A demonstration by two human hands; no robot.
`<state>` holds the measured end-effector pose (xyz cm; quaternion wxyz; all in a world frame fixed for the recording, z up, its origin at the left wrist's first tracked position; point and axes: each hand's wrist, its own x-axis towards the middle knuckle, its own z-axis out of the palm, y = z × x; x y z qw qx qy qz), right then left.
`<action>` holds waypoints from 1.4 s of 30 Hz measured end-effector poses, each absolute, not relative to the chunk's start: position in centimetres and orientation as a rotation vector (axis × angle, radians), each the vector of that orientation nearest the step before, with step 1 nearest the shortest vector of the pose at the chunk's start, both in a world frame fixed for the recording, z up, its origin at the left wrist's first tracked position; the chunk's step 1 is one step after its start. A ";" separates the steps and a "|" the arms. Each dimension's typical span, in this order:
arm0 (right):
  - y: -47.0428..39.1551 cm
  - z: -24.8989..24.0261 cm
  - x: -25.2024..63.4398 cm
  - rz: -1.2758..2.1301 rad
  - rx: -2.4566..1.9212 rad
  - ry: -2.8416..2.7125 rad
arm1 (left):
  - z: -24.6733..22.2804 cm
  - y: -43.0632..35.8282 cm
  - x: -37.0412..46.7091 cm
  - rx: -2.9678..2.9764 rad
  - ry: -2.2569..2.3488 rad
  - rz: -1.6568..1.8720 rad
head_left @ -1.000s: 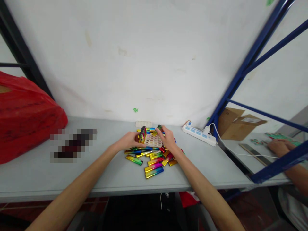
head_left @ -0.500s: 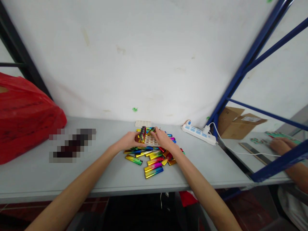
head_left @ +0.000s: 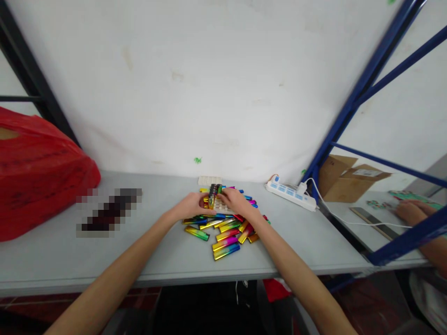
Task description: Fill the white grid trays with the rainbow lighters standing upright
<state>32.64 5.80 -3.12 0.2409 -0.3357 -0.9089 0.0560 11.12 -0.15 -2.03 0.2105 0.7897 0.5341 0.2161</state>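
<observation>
A white slotted tray (head_left: 223,207) lies among metallic, rainbow-coloured lighters. Upright lighters (head_left: 212,191) form a row in its left part, their dark tops facing up. My left hand (head_left: 193,205) is closed around the tray's left end, thumb along the near edge, fingers partly hidden behind the row. Just right of that row, the fingers of my right hand (head_left: 234,200) pinch one upright lighter (head_left: 219,189). Several loose lighters (head_left: 226,251) lie in a heap around the tray, mostly on the near and right sides.
A second white tray (head_left: 209,180) lies by the wall. To the right are a white power strip (head_left: 291,195), a blue metal post (head_left: 335,135) and a cardboard box (head_left: 344,181). A red plastic bag (head_left: 45,177) stands left. Another person's hands (head_left: 412,210) show far right.
The lighter in my right hand has gone from tilted to upright beside the row. The row in the tray also looks straighter. The whole view has shifted slightly.
</observation>
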 end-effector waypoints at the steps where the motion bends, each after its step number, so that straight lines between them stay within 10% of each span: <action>1: 6.0 -3.3 32.9 0.186 -0.889 -2.470 | -2.0 -0.2 11.1 2.196 1.482 0.597; 29: 9.9 -6.0 38.7 0.189 -1.126 -2.327 | -2.1 -0.2 11.1 2.171 1.504 0.582; 42: 8.7 -5.0 37.7 1.199 -0.800 -1.257 | -1.9 -0.2 11.0 2.200 1.504 0.584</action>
